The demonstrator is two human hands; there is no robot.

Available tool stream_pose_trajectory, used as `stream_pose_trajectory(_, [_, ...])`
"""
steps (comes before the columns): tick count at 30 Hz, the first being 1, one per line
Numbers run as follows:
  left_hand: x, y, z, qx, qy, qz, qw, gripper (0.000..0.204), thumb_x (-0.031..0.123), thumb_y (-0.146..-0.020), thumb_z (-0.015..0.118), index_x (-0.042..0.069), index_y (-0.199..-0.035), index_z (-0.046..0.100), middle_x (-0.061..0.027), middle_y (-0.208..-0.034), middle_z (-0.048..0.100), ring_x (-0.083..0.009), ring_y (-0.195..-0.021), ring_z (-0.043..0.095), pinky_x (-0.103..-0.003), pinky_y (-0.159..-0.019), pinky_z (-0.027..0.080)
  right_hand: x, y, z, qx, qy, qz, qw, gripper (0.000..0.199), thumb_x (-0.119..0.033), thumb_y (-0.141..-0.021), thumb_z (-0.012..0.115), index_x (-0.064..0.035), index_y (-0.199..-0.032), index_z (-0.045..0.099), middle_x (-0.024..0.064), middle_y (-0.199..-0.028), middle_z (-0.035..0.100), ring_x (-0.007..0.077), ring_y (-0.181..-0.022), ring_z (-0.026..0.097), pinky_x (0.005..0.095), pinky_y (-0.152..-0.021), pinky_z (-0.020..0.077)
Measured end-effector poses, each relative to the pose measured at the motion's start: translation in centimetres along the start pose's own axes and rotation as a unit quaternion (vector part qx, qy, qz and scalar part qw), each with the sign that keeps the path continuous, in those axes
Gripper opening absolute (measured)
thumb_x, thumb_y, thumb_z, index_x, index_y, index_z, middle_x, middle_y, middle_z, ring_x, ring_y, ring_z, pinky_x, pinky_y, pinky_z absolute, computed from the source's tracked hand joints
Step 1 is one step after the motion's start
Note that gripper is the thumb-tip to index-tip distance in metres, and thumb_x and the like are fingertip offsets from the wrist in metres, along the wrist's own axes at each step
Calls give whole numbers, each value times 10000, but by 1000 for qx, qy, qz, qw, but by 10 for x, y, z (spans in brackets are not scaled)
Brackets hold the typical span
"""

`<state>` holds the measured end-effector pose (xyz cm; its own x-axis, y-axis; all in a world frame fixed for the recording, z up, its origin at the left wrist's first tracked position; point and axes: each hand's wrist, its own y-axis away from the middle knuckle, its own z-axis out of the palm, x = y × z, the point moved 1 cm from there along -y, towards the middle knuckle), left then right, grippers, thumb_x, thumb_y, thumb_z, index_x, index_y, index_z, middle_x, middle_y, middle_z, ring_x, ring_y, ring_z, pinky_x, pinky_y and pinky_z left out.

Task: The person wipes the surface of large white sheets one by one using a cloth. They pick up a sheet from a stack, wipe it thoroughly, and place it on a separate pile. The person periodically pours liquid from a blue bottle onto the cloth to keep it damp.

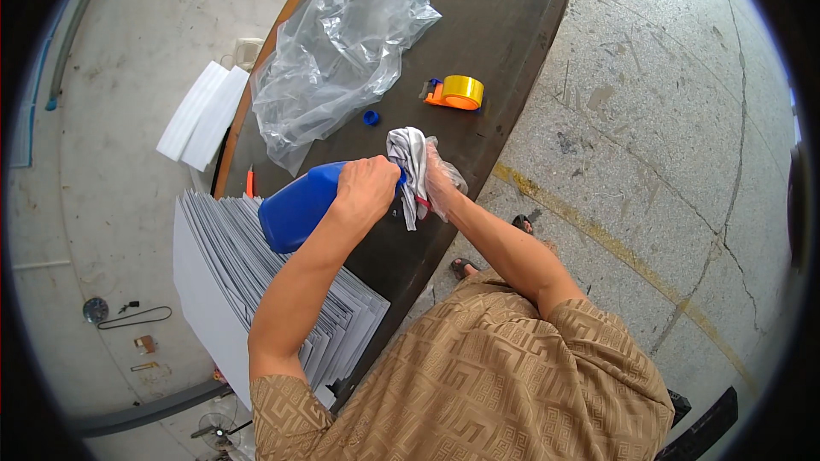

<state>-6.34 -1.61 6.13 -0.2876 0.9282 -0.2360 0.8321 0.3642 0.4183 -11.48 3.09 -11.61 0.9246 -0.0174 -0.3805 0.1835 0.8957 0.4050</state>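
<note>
My left hand (367, 188) is wrapped round a blue plastic bottle (299, 209), tipped on its side with its neck toward a grey-white cloth (411, 171). In a thin clear plastic glove, my right hand (439, 181) grips that cloth, which is bunched up and has a bit of red at its lower edge. The bottle's mouth meets or nearly meets the cloth; fingers and folds hide the exact contact. A small blue cap (371, 118) lies on the dark table (478, 17) just beyond my hands.
Crumpled clear plastic sheeting (342, 60) covers the table's far left. An orange dispenser with yellow tape (461, 92) sits to the right. A tall stack of grey sheets (222, 248) stands at the near left, by an orange cutter (250, 181). White foam pieces (205, 115) are past the left edge.
</note>
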Motion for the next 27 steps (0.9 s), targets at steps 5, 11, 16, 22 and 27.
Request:
stream_pose_trajectory(5, [1,0,3,-3,-13,-4,1000,95,48,-782,620,19,-733,696,-193,-775,685,-366,-760,699,-443,-665,560,8,-5,-5,-18,3,9,1000,681,-623,-1010,211,-150,-1402,505,32,-1234,641,135,-1004,633,287,-812,533])
stream_pose_trajectory(11, [3,-1,-3,-10,-15,-2,1000,101,48,-788,612,18,-747,700,-190,-791,689,-365,-764,700,-440,-674,562,21,-20,-12,-28,-34,-13,999,681,-635,-1003,230,-152,-1390,515,32,-1210,650,134,-979,640,287,-782,540])
stream_pose_trajectory(16, [3,-1,-1,-13,-21,-8,1000,98,49,-790,615,21,-750,701,-188,-792,690,-365,-770,702,-438,-675,563,22,-17,-5,-22,-47,-14,999,682,-638,-1001,241,-145,-1382,519,28,-1209,648,133,-984,639,285,-785,539])
stream_pose_trajectory(22, [5,-1,-7,-24,-27,-15,999,94,52,-796,622,21,-752,699,-182,-796,692,-360,-777,706,-433,-681,568,20,-16,0,-19,-58,19,998,671,-623,-1008,253,-126,-1364,532,33,-1192,649,152,-993,622,302,-844,515])
stream_pose_trajectory(27, [4,-2,-8,-26,-33,-18,999,87,50,-797,628,22,-758,700,-180,-800,695,-359,-779,708,-429,-681,571,24,-18,0,-26,-48,20,998,667,-627,-1007,250,-129,-1336,550,37,-1179,648,165,-1008,596,318,-901,481])
